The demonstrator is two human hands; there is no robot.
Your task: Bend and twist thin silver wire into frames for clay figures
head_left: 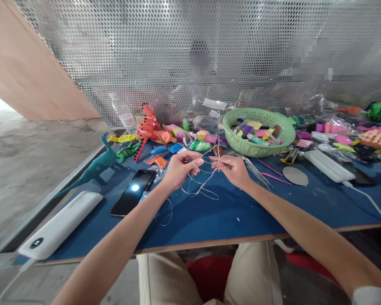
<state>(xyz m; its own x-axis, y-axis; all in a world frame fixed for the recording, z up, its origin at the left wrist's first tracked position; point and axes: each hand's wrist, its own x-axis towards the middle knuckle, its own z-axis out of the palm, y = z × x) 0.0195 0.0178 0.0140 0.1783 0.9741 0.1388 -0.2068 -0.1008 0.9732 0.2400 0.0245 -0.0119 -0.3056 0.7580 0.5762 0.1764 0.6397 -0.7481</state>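
I hold a twisted wire frame [204, 185] above the near middle of the blue table [190, 231], its loops spreading between and below my hands and one strand rising toward the far side. My left hand [181, 168] is closed in a pinch on the thin wire, thumb against fingers; my right hand [235, 170] pinches it too, fingertips together. Beyond my right hand, at the far side, stands a pale green plastic basket [246, 148] with slotted walls, holding a jumble of small pieces and packets in yellow, purple, pink and teal. To the far left, a clear plastic bottle [123, 113] leans beside a red dinosaur figure [149, 127]; I cannot tell whether it holds liquid. Between bottle and basket lie clear packets with bright contents, among them a green packet [200, 146]. To the far right, more clear packets [333, 127] hold pink and white lumps.
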